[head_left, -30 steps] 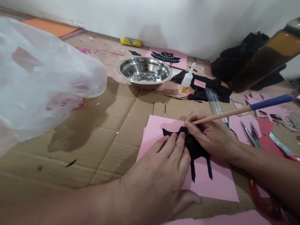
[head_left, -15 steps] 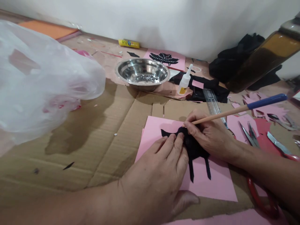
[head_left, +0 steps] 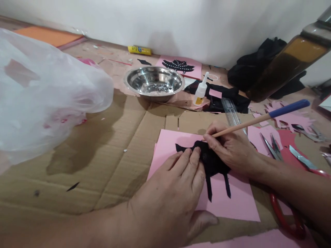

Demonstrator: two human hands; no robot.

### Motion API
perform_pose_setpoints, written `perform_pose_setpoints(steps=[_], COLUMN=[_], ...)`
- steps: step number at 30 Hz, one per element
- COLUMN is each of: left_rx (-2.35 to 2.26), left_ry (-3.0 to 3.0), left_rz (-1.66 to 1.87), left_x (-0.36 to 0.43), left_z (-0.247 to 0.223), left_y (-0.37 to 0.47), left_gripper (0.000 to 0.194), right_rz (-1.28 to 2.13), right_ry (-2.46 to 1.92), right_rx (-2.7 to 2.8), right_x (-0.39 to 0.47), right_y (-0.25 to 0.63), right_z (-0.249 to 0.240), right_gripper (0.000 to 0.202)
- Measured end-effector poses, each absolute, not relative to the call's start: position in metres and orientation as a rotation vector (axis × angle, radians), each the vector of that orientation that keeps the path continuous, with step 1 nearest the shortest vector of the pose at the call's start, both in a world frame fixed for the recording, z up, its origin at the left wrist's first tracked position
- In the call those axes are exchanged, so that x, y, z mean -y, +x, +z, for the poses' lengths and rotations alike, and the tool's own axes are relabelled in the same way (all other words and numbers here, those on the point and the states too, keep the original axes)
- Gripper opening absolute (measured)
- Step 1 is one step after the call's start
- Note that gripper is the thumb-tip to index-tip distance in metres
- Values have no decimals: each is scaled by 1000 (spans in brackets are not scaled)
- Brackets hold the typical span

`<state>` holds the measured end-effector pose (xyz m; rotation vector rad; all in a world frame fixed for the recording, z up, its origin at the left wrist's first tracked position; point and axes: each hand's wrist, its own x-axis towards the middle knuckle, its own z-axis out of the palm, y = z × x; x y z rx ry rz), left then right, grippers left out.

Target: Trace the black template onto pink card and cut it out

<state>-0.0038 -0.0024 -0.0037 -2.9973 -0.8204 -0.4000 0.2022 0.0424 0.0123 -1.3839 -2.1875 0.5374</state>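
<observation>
My left hand (head_left: 173, 189) lies flat, fingers stretched over the left part of a black cut-out (head_left: 213, 163), pressing it on pink paper (head_left: 232, 203). The cut-out has two thin legs pointing down and a pointed end at the upper left. In a pinch, my right hand (head_left: 227, 148) holds a long wooden stick (head_left: 248, 123) with a blue end, slanting up to the right. The stick's tip meets the cut-out's upper edge, partly hidden by my fingertips.
Brown cardboard (head_left: 103, 172) lies beneath. A metal bowl (head_left: 155, 94), a glue bottle (head_left: 200, 93) and a clear ruler (head_left: 231, 112) are beyond. Red-handled scissors (head_left: 278, 215) sit under my right forearm. A plastic bag (head_left: 51, 93) fills the left; a dark bottle (head_left: 292, 58) leans at upper right.
The whole view has shifted slightly, with most objects appearing a little further left. The stick's blue end has tipped slightly. Both hands stay in place on the cut-out.
</observation>
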Motion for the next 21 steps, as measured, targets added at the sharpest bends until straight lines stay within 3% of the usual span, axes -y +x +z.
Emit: perform_pose_setpoints(steps=[21], left_rx=[797], left_ry=[-3014], left_rz=[-388], left_x=[2], left_z=[-3], left_y=[-4], left_gripper=[82], right_rz=[531], right_ry=[-1454], right_rx=[2165], right_x=[-40], right_y=[207], right_z=[16], right_gripper=[25])
